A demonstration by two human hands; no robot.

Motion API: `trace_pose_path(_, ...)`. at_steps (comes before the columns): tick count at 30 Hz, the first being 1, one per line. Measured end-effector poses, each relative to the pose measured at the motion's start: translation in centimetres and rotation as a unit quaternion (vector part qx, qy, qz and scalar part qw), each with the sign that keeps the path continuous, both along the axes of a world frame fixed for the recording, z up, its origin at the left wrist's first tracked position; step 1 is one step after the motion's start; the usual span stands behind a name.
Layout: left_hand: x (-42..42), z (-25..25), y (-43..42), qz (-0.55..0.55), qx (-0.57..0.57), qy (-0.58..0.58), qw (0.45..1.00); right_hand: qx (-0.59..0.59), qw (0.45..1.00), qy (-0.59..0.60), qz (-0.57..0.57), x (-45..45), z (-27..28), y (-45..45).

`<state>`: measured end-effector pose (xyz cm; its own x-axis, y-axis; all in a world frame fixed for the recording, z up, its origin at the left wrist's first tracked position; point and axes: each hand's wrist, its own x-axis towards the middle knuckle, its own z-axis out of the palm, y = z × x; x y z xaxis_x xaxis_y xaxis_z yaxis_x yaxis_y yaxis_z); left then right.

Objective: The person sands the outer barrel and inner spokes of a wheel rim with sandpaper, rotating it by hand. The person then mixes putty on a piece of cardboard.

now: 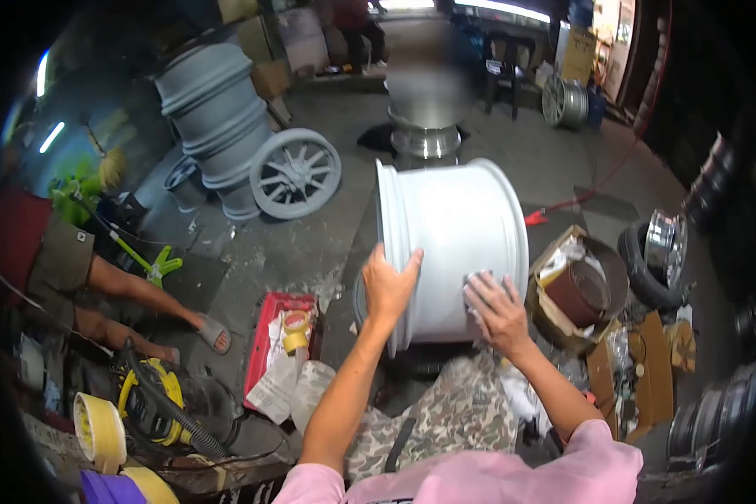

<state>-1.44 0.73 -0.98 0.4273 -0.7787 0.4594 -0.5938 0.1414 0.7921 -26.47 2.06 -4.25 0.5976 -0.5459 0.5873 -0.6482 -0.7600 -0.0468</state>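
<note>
A pale grey-white wheel rim (449, 244) lies on its side in front of me, its barrel facing up. My left hand (389, 286) grips the rim's left lip, thumb on the barrel and fingers over the edge. My right hand (497, 309) lies on the barrel's lower right part, fingers stretched out and slightly apart. Greyish powder or a thin piece shows at its fingertips; I cannot make out whether anything is under the palm. Beneath the rim, a dark round support (428, 367) is partly hidden.
A red tray (256, 353) with yellow tape (295, 323) is at left; a box with a brown sandpaper roll (578, 292) is at right. Grey rims (214, 109) are stacked behind left, beside a spoked wheel (296, 174). A person's leg (147, 290) extends in from the left.
</note>
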Motion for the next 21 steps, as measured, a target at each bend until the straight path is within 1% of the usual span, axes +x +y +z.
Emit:
trace_pose_path(1, -0.1, 0.1, -0.3, 0.003, 0.009, 0.003, 1.000, -0.022, 1.000, 0.000, 0.005, 0.4, 1.5, -2.4)
trace_pose_path(2, 0.0, 0.1, -0.6, 0.008, -0.012, 0.003, 1.000, -0.030, 0.998, -0.044, -0.015, 1.0, 3.3, -5.3)
trace_pose_path(3, 0.0, -0.2, -0.6, 0.009, 0.002, 0.009, 1.000, -0.030, 0.995, -0.090, -0.035, 1.7, 4.8, -8.0)
trace_pose_path(4, 0.0, -0.3, -0.4, 0.007, 0.023, 0.014, 1.000, -0.024, 0.994, -0.101, -0.036, 2.3, 5.8, -11.4)
trace_pose_path(5, -0.1, 0.3, 0.0, 0.000, 0.037, 0.030, 0.999, 0.050, 0.991, -0.075, -0.096, 3.2, 7.6, -13.8)
trace_pose_path(7, -0.1, 0.4, 0.1, 0.003, 0.048, 0.025, 0.999, 0.126, 0.982, 0.015, -0.137, 4.9, 9.8, -19.9)
trace_pose_path(9, 0.0, 0.3, 0.1, 0.007, 0.059, 0.021, 0.998, 0.188, 0.964, 0.037, -0.183, 6.5, 8.6, -26.6)
trace_pose_path(10, 0.1, 0.3, 0.0, 0.001, 0.052, 0.021, 0.998, 0.188, 0.965, 0.036, -0.182, 6.9, 8.7, -26.8)
trace_pose_path(11, 0.2, 0.2, -0.1, -0.005, 0.046, 0.022, 0.999, 0.124, 0.966, 0.065, -0.218, 7.2, 8.7, -27.1)
trace_pose_path(12, 0.3, 0.1, -0.2, -0.006, 0.046, 0.021, 0.999, 0.059, 0.961, 0.094, -0.253, 7.5, 8.5, -27.2)
trace_pose_path(13, 0.3, 0.1, -0.1, -0.006, 0.043, 0.022, 0.999, 0.113, 0.954, 0.076, -0.269, 7.5, 9.4, -25.0)
trace_pose_path(14, 0.2, 0.0, 0.0, -0.009, 0.040, 0.024, 0.999, 0.117, 0.952, 0.078, -0.272, 6.8, 9.3, -22.7)
trace_pose_path(16, 0.2, -0.1, -0.1, -0.012, 0.043, 0.022, 0.999, 0.058, 0.956, -0.043, -0.284, 4.8, 7.9, -17.8)
trace_pose_path(18, 0.2, -0.2, -0.3, -0.015, 0.046, 0.020, 0.999, -0.013, 0.952, -0.149, -0.266, 3.1, 5.0, -12.0)
trace_pose_path(20, 0.1, -0.4, -0.4, -0.012, 0.047, 0.021, 0.999, -0.018, 0.953, -0.147, -0.265, 1.8, 2.9, -5.6)
trace_pose_path(21, 0.2, -0.5, -0.4, -0.010, 0.037, 0.016, 0.999, -0.001, 0.953, -0.171, -0.251, 1.2, 0.9, -2.9)
